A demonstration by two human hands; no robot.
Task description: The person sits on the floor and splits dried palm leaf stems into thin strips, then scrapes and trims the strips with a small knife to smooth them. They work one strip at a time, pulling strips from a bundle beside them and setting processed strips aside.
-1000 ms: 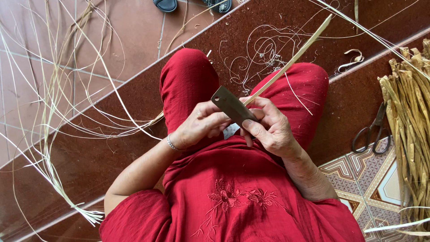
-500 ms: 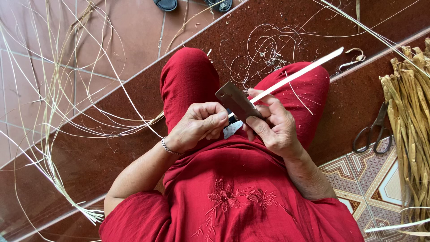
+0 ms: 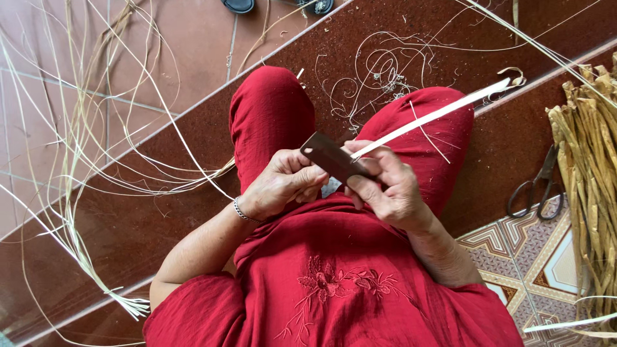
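Note:
I sit in red clothes with both hands over my lap. A dark flat blade [image 3: 329, 158] lies between them. My right hand [image 3: 387, 188] grips its near end, with the thumb pressing a long pale strip [image 3: 437, 114] against it. The strip runs up and right across my right knee [image 3: 429, 109]. My left hand [image 3: 283, 184], with a thin bracelet at the wrist, is closed just under the blade. Its fingertips pinch where the strip's near end meets the blade, and that end is hidden behind the fingers.
Loose pale fibres [image 3: 83, 160] sprawl over the brown tiled floor at left. Curly shavings [image 3: 379, 71] lie beyond my knees. A bundle of tan stalks [image 3: 588, 160] stands at the right edge, with scissors [image 3: 533, 186] beside it. Two dark sandals [image 3: 239, 5] are at the top.
The strip has swung down from a steep angle to a flatter one across my right knee and now shows its pale face. The blade and both hands have stayed over my lap.

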